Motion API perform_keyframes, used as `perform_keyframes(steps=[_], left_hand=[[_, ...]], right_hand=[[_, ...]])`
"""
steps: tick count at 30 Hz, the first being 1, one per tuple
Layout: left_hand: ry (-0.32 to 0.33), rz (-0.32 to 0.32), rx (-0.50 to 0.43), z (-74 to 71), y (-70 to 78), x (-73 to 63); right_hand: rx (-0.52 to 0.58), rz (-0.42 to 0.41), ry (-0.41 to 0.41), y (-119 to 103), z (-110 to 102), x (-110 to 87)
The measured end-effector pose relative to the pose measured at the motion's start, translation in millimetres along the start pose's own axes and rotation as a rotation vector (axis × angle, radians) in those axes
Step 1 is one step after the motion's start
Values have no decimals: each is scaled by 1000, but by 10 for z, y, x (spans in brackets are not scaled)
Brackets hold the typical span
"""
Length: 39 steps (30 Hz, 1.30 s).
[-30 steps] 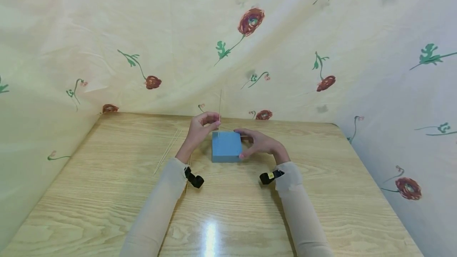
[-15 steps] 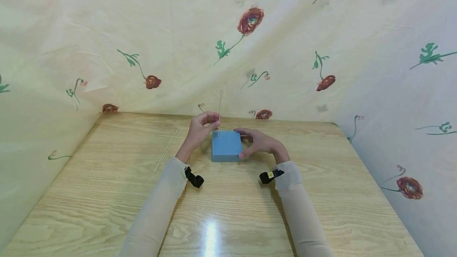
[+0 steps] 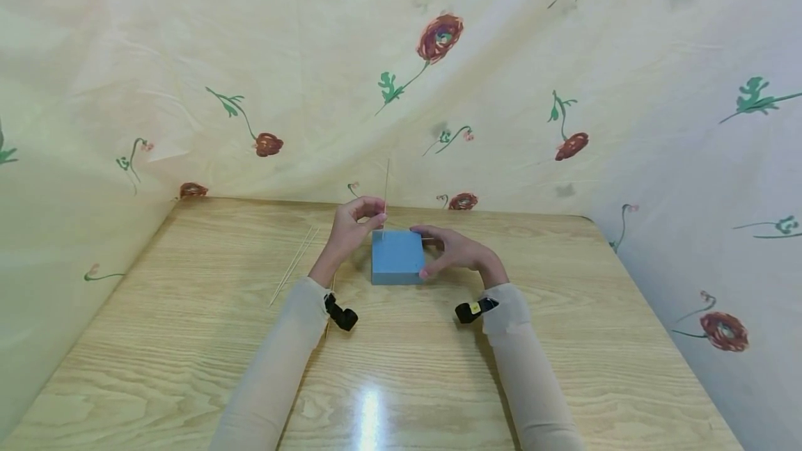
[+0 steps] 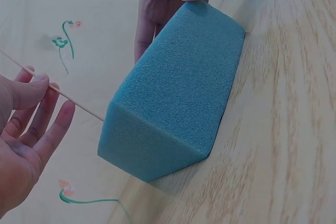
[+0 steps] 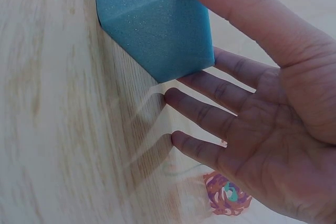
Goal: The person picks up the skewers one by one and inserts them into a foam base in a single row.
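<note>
A blue foam block (image 3: pixel 398 254) lies on the wooden table in front of me. My left hand (image 3: pixel 351 228) pinches a thin wooden skewer (image 3: pixel 387 183) between thumb and fingertips. The skewer stands upright, its lower end at the block's top near the far left corner; how deep it goes is hidden. In the left wrist view the skewer (image 4: pixel 79 105) meets the foam's edge. My right hand (image 3: pixel 460 250) holds the block's right side, thumb at the near corner and fingers at the far one. Its lower fingers stretch out beside the foam (image 5: pixel 157 30) in the right wrist view.
Two loose skewers (image 3: pixel 294 265) lie on the table left of my left hand. Another thin stick (image 3: pixel 334 282) is partly hidden beneath my left wrist. A short pale stick (image 3: pixel 429 238) shows between block and right hand. A flowered cloth (image 3: pixel 301 89) hangs behind the table.
</note>
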<state>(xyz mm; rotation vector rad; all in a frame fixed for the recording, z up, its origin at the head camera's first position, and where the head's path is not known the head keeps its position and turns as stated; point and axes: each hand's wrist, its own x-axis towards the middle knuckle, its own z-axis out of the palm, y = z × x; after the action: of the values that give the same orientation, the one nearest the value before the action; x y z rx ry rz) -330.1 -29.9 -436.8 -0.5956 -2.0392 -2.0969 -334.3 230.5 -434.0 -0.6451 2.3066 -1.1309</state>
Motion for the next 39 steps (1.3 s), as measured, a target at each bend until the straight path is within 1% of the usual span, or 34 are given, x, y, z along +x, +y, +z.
perform_keyframes(steps=[5,15,25,29,32,37,39], left_hand=[[4,10,0,-8,1,-6],[-5,32,0,-19,-64,12],[-2,35,4,-18,-55,0],[2,24,8,-19,-55,5],[3,18,5,-15,-29,-2],[-4,14,-4,-6,113,-46],[-4,7,-4,-7,140,-54]], right_hand=[[0,-6,-1,-7,2,-1],[7,-16,-4,-12,5,-4],[-14,-10,5,-14,8,-10],[-20,-7,5,-6,3,-4],[-19,-9,5,0,2,3],[-10,-11,4,-12,2,-5],[-5,-11,2,-16,4,-7]])
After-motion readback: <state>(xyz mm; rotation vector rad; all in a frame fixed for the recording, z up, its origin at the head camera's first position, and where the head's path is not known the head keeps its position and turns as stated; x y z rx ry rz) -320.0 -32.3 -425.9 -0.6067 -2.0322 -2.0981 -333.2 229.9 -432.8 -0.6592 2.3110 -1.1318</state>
